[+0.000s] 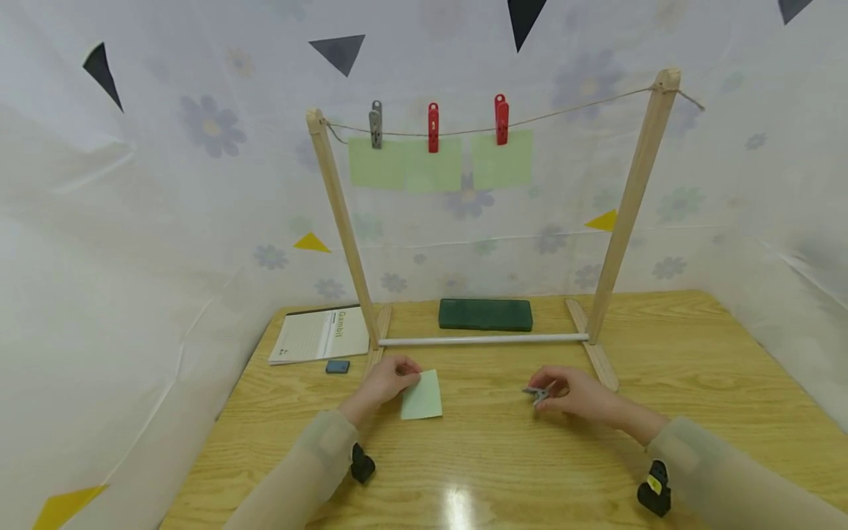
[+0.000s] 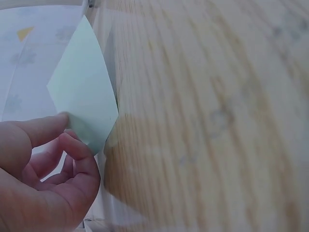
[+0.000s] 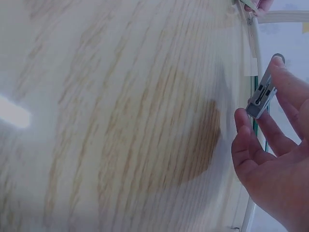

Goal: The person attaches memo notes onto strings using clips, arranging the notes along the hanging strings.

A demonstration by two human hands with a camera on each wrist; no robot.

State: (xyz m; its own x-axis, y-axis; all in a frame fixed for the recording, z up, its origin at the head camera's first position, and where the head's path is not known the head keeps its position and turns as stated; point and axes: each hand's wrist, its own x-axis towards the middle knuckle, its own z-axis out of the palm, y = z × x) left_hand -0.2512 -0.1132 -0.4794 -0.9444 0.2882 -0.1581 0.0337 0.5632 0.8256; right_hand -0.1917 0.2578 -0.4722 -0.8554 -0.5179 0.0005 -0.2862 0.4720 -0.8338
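Observation:
My left hand [image 1: 389, 381] pinches a pale green paper note [image 1: 422, 396] by its upper left edge, just above the table. In the left wrist view the note [image 2: 84, 82] stands tilted between thumb and fingers. To the right, my right hand [image 1: 575, 394] holds a grey clothespin [image 1: 538, 394] low over the table. The right wrist view has the clothespin [image 3: 263, 92] between thumb and fingertips. Behind both hands a twine line [image 1: 563, 112] carries three green notes [image 1: 501, 163], clipped by another grey clothespin [image 1: 376, 125] and two red clothespins [image 1: 433, 128].
Two wooden posts [image 1: 632, 191] on feet hold the line, joined low down by a white rod [image 1: 483, 340]. Behind the rod lies a dark green case [image 1: 486, 315]. A notepad [image 1: 318, 337] and a small blue block [image 1: 337, 366] lie at the left of the table [image 1: 503, 471].

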